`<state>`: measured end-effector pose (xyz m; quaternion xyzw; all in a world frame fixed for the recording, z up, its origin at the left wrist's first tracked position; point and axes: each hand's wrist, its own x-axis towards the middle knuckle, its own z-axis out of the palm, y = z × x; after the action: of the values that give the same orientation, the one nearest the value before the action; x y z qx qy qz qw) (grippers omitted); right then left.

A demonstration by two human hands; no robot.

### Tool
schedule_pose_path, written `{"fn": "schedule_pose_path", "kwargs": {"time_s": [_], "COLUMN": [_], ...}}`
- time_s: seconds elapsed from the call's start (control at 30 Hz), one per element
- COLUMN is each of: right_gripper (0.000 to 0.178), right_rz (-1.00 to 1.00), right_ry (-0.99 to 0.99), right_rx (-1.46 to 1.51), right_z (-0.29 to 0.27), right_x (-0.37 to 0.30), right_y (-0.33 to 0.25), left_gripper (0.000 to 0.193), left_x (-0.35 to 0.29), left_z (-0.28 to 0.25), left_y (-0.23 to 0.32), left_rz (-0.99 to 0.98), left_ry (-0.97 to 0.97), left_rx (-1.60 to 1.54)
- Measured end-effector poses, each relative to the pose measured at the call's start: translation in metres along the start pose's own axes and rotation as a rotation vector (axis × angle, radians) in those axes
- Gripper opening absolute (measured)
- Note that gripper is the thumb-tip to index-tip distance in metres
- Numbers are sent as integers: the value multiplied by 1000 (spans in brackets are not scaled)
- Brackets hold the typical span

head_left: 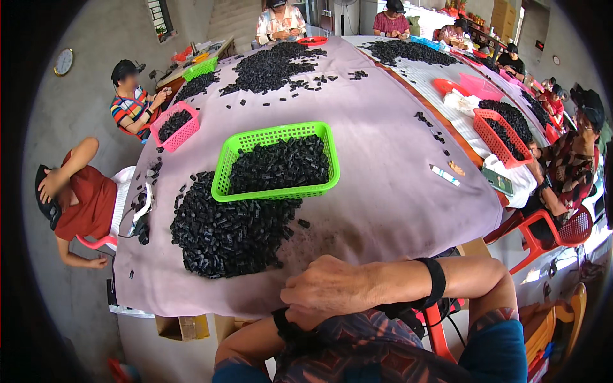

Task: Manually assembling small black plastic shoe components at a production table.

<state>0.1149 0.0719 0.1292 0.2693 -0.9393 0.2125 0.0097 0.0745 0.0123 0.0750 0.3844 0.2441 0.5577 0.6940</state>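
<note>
My right hand (325, 287) reaches across in front of me at the near edge of the table, its fingers curled and closed. It lies over my left hand (308, 317), just beside the black band on my left wrist. Anything between the right fingers is hidden. Most of the left hand is covered, and its fingers do not show. Beyond the hands lies a large pile of small black cylindrical pieces (223, 236). A bright green plastic basket (279, 194), partly filled with the same pieces, rests at the pile's far side.
A mauve cloth (396, 172) covers the table. A pink basket (185, 136) stands at the left edge; a larger black pile (268, 67) lies at the far end. A marker-like tube (445, 175) is at right. Several people sit around, one in dark red (89, 204) near left.
</note>
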Motion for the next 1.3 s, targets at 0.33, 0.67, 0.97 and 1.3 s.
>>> {"fn": "schedule_pose_path", "kwargs": {"time_s": [0.33,0.67,0.97,1.3], "right_gripper": [19,18,16,18], "right_rz": [73,-61,-8,-2], "right_ry": [138,388,623,717], "right_rx": [-89,-169,-197,-341], "right_z": [19,16,2,-5], "right_x": [-5,-10,-27,-52], "right_y": [13,2,-7,21], "left_gripper": [42,40,39,38], "left_x": [-6,-15,-22,-16], "left_z": [-11,-23,-29,-45], "left_y": [-9,-25,-44,-62], "left_rz": [53,100,121,131], "left_ry": [82,177,253,331], "left_rx": [0,-29,-71,-118]}}
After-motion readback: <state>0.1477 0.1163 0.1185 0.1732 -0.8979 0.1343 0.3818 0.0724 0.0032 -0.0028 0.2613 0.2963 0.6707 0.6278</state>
